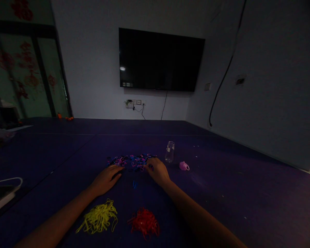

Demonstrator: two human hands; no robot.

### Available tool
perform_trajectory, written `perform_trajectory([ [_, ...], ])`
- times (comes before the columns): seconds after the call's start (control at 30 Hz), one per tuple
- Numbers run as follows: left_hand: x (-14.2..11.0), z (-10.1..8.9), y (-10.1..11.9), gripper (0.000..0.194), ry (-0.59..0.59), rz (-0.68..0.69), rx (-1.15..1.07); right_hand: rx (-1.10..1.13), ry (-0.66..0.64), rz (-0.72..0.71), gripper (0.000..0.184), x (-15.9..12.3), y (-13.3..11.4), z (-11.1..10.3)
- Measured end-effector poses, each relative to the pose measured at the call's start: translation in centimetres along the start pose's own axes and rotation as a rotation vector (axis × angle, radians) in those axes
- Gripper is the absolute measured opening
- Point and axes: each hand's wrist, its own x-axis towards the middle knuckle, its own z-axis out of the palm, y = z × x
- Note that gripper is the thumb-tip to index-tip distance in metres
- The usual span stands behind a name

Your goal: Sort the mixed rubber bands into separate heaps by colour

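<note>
A mixed pile of small rubber bands (138,161), pink, blue and dark, is spread on the dark blue surface in front of me. My left hand (107,178) lies low at the pile's near left edge, fingers stretched out and thumb apart, holding nothing visible. At the right end of the pile, my right hand (158,170) has its fingers bent down and together among the bands; what is between the fingertips is hidden. Between my hands lie a few blue bands (134,184). Nearer to me are a heap of yellow bands (100,217) and a heap of red bands (145,223).
Beyond my right hand stands a clear open bottle (169,152), with a pink lid with a loop (184,166) beside it. A white-edged object (5,199) lies at the far left. A television (161,60) hangs on the back wall.
</note>
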Motion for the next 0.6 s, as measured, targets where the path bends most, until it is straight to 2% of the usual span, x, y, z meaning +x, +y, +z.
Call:
perform_trajectory([
  [0.17, -0.1, 0.0, 0.2, 0.030, 0.010, 0.011, -0.034, 0.052, -0.110, -0.291, 0.009, -0.8, -3.2, 0.4],
  [0.23, -0.1, 0.0, 0.2, 0.030, 0.016, 0.012, -0.044, 0.047, -0.160, -0.358, 0.008, -1.1, -4.0, 0.6],
  [0.33, -0.1, -0.1, 0.2, 0.031, 0.007, 0.008, -0.053, 0.029, -0.187, -0.363, 0.010, -1.3, -4.3, 0.5],
  [0.47, -0.1, 0.0, 0.0, 0.031, 0.006, 0.001, -0.055, 0.059, -0.183, -0.334, 0.024, -1.4, -3.9, 0.2],
  [0.6, -0.1, 0.1, -0.1, 0.032, 0.016, 0.002, -0.052, 0.074, -0.215, -0.377, 0.031, -1.5, -3.9, 0.3],
])
